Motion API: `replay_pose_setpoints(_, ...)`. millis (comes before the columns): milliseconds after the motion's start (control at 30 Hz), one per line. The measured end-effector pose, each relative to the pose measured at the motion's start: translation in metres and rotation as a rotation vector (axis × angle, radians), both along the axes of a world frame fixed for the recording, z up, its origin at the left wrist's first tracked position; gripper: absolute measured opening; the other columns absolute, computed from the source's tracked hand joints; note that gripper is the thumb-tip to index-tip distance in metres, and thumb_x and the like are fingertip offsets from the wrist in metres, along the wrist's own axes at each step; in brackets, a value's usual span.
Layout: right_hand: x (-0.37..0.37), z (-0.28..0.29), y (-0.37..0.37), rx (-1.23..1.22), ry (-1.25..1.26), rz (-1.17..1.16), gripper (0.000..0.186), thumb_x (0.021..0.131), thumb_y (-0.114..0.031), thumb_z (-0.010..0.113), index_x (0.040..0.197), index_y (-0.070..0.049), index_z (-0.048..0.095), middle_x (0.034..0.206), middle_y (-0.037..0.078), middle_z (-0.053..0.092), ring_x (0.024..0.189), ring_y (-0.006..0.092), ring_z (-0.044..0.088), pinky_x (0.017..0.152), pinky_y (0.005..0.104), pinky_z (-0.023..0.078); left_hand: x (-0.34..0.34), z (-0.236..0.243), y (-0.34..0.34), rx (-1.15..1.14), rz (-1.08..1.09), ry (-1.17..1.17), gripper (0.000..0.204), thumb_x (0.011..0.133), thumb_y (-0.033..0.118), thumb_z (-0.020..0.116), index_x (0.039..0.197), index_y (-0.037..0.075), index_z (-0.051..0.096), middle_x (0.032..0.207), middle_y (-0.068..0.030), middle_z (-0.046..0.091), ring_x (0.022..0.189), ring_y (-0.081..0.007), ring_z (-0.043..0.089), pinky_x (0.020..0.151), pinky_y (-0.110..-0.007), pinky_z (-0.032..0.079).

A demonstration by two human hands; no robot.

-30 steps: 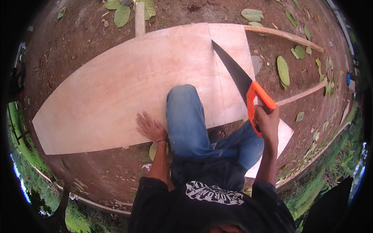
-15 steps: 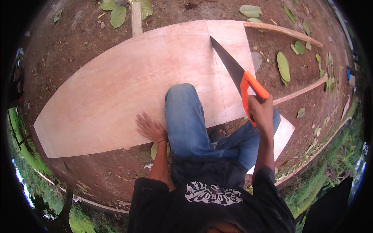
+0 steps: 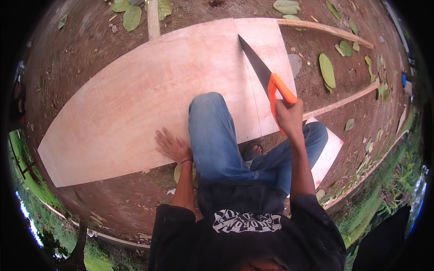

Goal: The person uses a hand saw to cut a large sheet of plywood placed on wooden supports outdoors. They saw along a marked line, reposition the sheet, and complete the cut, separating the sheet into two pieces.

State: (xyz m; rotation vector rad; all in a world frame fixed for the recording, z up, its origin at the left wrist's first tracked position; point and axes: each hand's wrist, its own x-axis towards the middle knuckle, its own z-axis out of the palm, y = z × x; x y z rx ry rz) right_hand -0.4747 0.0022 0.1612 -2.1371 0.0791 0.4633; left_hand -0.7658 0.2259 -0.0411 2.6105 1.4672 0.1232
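A large pale plywood sheet (image 3: 117,108) with a long curved edge lies across the ground under my left knee (image 3: 208,122). My left hand (image 3: 172,144) rests on it with fingers spread, just left of that knee. My right hand (image 3: 289,115) grips the orange handle of a handsaw (image 3: 257,63). Its dark blade slants up and left over the right part of the sheet, its tip at a straight line crossing the plywood near the far edge. Whether the teeth are in the wood I cannot tell.
Wooden strips (image 3: 339,101) extend from beneath the sheet across the dirt (image 3: 81,58). A smaller plywood piece (image 3: 330,153) lies by my right leg. Large green leaves (image 3: 326,70) are scattered around, and grass (image 3: 366,212) borders the dirt at the lower sides.
My right hand has moved left and upward with the saw, the blade tip shifting toward the far edge. My left hand stays spread on the plywood.
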Motion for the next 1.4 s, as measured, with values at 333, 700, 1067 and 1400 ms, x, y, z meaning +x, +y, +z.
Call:
replay_pose_setpoints(333, 0.014, -0.011, -0.007, 0.04, -0.039, -0.027, 0.019, 0.088, -0.007, 0.063, 0.072, 0.003, 0.059, 0.054, -0.002, 0.052, 0.045, 0.0053, 0.044, 0.043, 0.0305, 0.032, 0.01, -0.004, -0.001, 0.019, 0.001, -0.049, 0.066, 0.104, 0.045, 0.035, 0.165, 0.023, 0.026, 0.173, -0.0065, 0.017, 0.158, -0.0341, 0.017, 0.123, -0.064, 0.011)
replay_pose_setpoints(700, 0.017, -0.007, 0.01, 0.043, 0.013, -0.015, 0.024, 0.088, -0.011, 0.062, 0.07, 0.003, 0.056, 0.055, -0.003, 0.049, 0.05, 0.0054, 0.04, 0.046, 0.0321, 0.031, 0.012, -0.005, -0.002, 0.029, 0.018, -0.043, 0.066, 0.104, 0.047, 0.034, 0.164, 0.023, 0.027, 0.173, -0.006, 0.019, 0.158, -0.0341, 0.019, 0.123, -0.064, 0.011)
replay_pose_setpoints(1067, 0.017, -0.001, 0.022, 0.001, -0.013, 0.014, 0.018, 0.089, -0.008, 0.062, 0.079, 0.006, 0.063, 0.057, -0.003, 0.051, 0.051, 0.0057, 0.042, 0.047, 0.0316, 0.033, 0.009, 0.003, 0.0, -0.01, 0.01, -0.001, 0.067, 0.103, 0.042, 0.035, 0.165, 0.019, 0.025, 0.173, -0.0113, 0.016, 0.158, -0.0369, 0.014, 0.124, -0.063, 0.004)
replay_pose_setpoints(1400, 0.003, -0.02, 0.014, 0.047, -0.001, -0.047, 0.014, 0.089, -0.004, 0.062, 0.08, 0.007, 0.061, 0.059, -0.002, 0.053, 0.055, 0.0066, 0.046, 0.049, 0.0304, 0.036, 0.01, 0.004, -0.007, -0.077, 0.006, 0.06, 0.067, 0.103, 0.04, 0.035, 0.165, 0.016, 0.024, 0.173, -0.0119, 0.015, 0.158, -0.0372, 0.013, 0.124, -0.062, 0.003)
